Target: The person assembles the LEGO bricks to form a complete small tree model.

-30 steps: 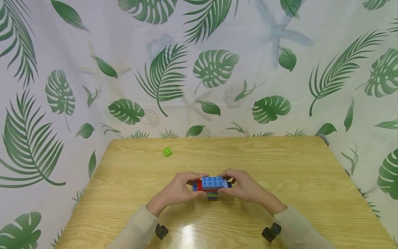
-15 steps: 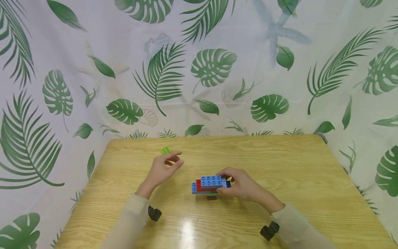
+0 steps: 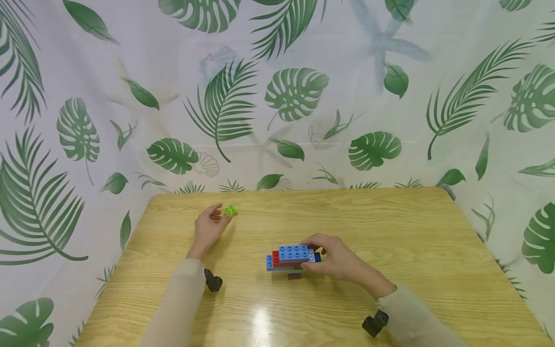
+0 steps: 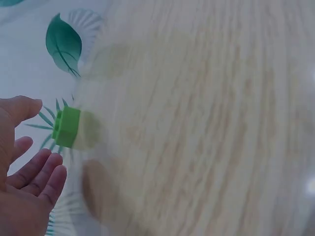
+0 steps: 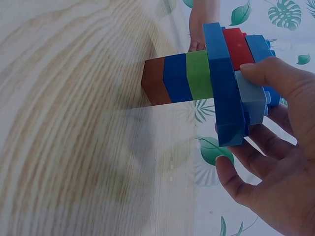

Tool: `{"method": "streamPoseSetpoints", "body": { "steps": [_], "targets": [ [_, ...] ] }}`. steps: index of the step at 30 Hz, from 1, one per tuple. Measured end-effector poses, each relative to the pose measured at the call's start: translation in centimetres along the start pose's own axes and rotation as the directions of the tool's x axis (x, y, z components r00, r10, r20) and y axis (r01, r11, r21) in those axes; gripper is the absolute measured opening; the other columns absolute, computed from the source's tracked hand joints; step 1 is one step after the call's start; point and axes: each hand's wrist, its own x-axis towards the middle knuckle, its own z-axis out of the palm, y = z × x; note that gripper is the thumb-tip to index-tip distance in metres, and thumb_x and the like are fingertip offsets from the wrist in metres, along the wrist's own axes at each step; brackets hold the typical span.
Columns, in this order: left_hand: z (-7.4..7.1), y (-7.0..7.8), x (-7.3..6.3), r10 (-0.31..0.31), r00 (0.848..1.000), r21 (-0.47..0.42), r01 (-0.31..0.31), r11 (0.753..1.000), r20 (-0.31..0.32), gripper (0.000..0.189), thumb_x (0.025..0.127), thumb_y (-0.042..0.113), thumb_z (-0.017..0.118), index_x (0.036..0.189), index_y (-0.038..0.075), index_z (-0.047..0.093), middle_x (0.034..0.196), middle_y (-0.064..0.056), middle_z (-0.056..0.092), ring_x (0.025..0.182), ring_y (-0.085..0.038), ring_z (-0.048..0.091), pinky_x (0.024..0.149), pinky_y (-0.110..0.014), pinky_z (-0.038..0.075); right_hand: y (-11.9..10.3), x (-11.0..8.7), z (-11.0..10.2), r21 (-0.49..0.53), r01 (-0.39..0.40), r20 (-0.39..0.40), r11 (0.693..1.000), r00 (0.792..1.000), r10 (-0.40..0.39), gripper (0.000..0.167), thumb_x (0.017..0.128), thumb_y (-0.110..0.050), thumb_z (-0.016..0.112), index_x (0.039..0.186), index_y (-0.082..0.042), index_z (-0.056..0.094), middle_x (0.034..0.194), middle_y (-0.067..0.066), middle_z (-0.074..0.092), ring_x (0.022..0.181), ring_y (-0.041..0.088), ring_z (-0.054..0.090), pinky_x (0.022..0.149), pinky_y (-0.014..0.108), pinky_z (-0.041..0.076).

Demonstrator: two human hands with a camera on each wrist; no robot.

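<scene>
In the head view my left hand (image 3: pixel 209 232) reaches beside a small lime-green building block (image 3: pixel 231 210) with studs on top. Seen from the left wrist, thumb and fingers are spread apart, with the green block (image 4: pixel 67 127) just beyond their tips. My right hand (image 3: pixel 336 258) grips the right end of a stacked building-block model (image 3: pixel 293 253). The right wrist view shows its column of brown (image 5: pixel 153 81), blue and green blocks under a long blue block (image 5: pixel 224 81). Red and light blue blocks sit above that, topped by another blue one. The thumb presses on the light blue block.
The wooden table (image 3: pixel 390 221) has a patterned leaf-print cloth (image 3: pixel 299 96) hanging behind it and along its sides. A dark wrist camera (image 3: pixel 213 280) is strapped at the left sleeve, and another camera (image 3: pixel 375 323) at the right sleeve.
My left hand has let go of the model and moved to the far left, up to the green block. The right hand keeps its grip on the model, which stays in place.
</scene>
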Motion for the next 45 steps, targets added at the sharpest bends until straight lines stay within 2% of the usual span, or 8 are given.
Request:
{"method": "streamPoseSetpoints", "body": {
  "steps": [6,9,20,26,32,38,45],
  "targets": [
    [0.1,-1.0,0.7,-0.078,0.997,0.005,0.078,0.997,-0.002,0.061,0.1,0.025,0.074,0.153,0.003,0.053,0.14,-0.025,0.06,0.125,-0.04,0.062,0.106,-0.053,0.053,0.0,-0.2,0.2,0.011,-0.001,0.001,1.0,1.0,0.001,0.045,0.092,-0.03,0.083,0.13,-0.01,0.069,0.122,0.005,0.073,0.107,0.018,0.065,0.088,0.045,0.056],
    [0.2,-1.2,1.0,-0.085,0.996,0.017,0.085,0.996,-0.003,0.06,0.1,0.024,0.074,0.152,0.002,0.053,0.139,-0.025,0.061,0.124,-0.039,0.062,0.106,-0.052,0.053,-0.1,-0.2,0.1,0.01,-0.005,-0.002,1.0,1.0,0.005,0.045,0.092,-0.029,0.083,0.131,-0.01,0.069,0.122,0.004,0.073,0.107,0.018,0.065,0.088,0.046,0.056],
    [0.6,-1.4,1.3,-0.044,0.999,0.113,0.045,0.993,-0.006,0.051,0.1,0.02,0.074,0.144,-0.001,0.061,0.134,-0.027,0.06,0.115,-0.039,0.059,0.099,-0.053,0.051,-0.2,-0.2,0.1,0.006,0.011,0.004,1.0,1.0,-0.011,0.047,0.091,-0.031,0.083,0.131,-0.01,0.069,0.121,0.005,0.073,0.107,0.018,0.066,0.086,0.043,0.056],
    [0.5,-1.2,1.4,-0.05,0.999,0.089,0.051,0.995,-0.021,0.044,0.1,0.021,0.074,0.138,0.0,0.065,0.13,-0.024,0.064,0.114,-0.037,0.06,0.099,-0.051,0.052,-0.2,-0.1,0.1,0.011,0.011,0.002,1.0,1.0,-0.011,0.045,0.093,-0.03,0.082,0.131,-0.011,0.069,0.123,0.004,0.073,0.107,0.016,0.065,0.085,0.035,0.054],
    [0.2,-1.1,1.3,-0.012,1.0,0.056,0.012,0.998,-0.013,0.043,0.098,0.022,0.076,0.133,-0.001,0.066,0.123,-0.021,0.07,0.11,-0.034,0.066,0.095,-0.045,0.056,-0.2,-0.2,0.0,0.013,-0.004,0.007,1.0,1.0,0.004,0.046,0.092,-0.03,0.083,0.131,-0.011,0.069,0.122,0.004,0.073,0.107,0.017,0.066,0.086,0.039,0.055],
    [0.0,0.2,0.6,0.034,0.999,0.012,-0.034,0.999,0.008,0.04,0.096,0.023,0.078,0.129,0.001,0.069,0.118,-0.018,0.071,0.106,-0.03,0.067,0.086,-0.029,0.055,-0.1,-0.2,-0.2,0.002,0.001,0.009,1.0,1.0,-0.001,0.046,0.092,-0.031,0.083,0.131,-0.011,0.069,0.122,0.004,0.073,0.107,0.017,0.065,0.086,0.04,0.055],
    [0.1,2.7,-0.5,0.127,0.99,0.011,-0.128,0.992,0.067,0.038,0.096,0.023,0.078,0.128,0.005,0.069,0.115,-0.015,0.072,0.107,-0.029,0.068,0.083,-0.026,0.053,0.0,-0.1,-0.3,0.007,-0.006,0.02,1.0,1.0,0.006,0.046,0.092,-0.033,0.083,0.131,-0.012,0.069,0.121,0.002,0.073,0.106,0.015,0.064,0.086,0.041,0.054]
  ]
}}
